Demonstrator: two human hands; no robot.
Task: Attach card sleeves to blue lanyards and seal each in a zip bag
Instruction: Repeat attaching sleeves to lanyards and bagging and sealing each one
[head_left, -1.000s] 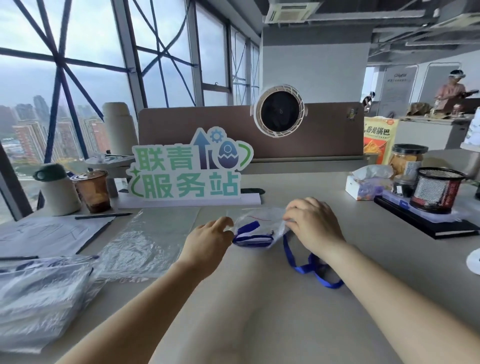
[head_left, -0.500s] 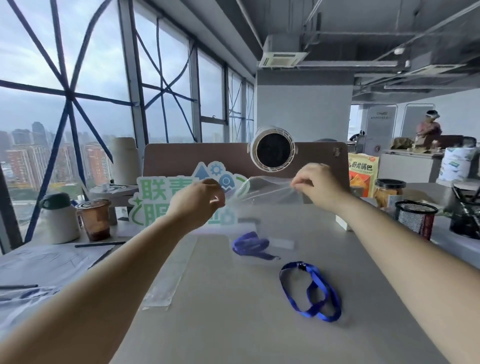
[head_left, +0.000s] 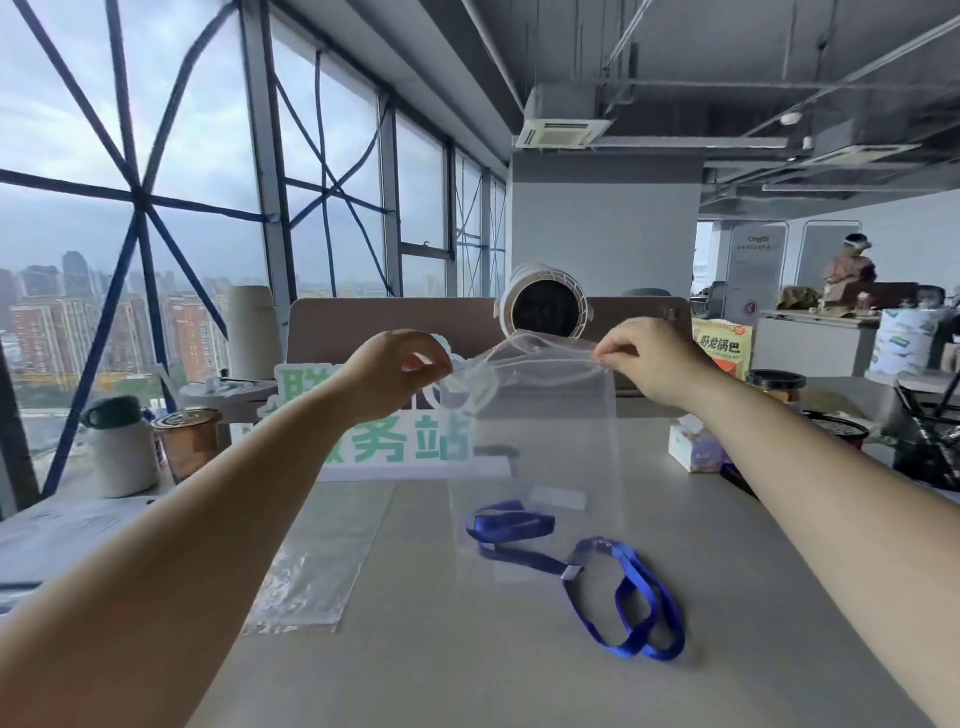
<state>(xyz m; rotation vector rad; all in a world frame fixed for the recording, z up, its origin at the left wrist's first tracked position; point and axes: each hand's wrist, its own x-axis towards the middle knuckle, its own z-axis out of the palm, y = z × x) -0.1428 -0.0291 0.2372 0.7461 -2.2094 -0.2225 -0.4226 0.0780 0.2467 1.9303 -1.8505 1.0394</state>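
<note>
A clear zip bag (head_left: 540, 441) hangs in the air above the table. My left hand (head_left: 395, 376) pinches its top left corner and my right hand (head_left: 654, 358) pinches its top right corner, so the mouth stretches between them. Part of a blue lanyard (head_left: 509, 525) lies bunched in the bag's bottom beside a clear card sleeve (head_left: 561, 500). The rest of the lanyard (head_left: 628, 608) trails out onto the grey table (head_left: 467, 670) in loops.
Flat clear bags (head_left: 317, 561) lie left of centre. A green and white sign (head_left: 395, 441) stands behind the bag, with a cup (head_left: 189, 444) and flask (head_left: 119, 447) at left. A tissue box (head_left: 696, 447) and mesh holder (head_left: 841, 434) sit at right.
Both hands have lifted the bag from the table and hold it stretched in the air. The lanyard's loops now lie spread on the table with one end in the bag.
</note>
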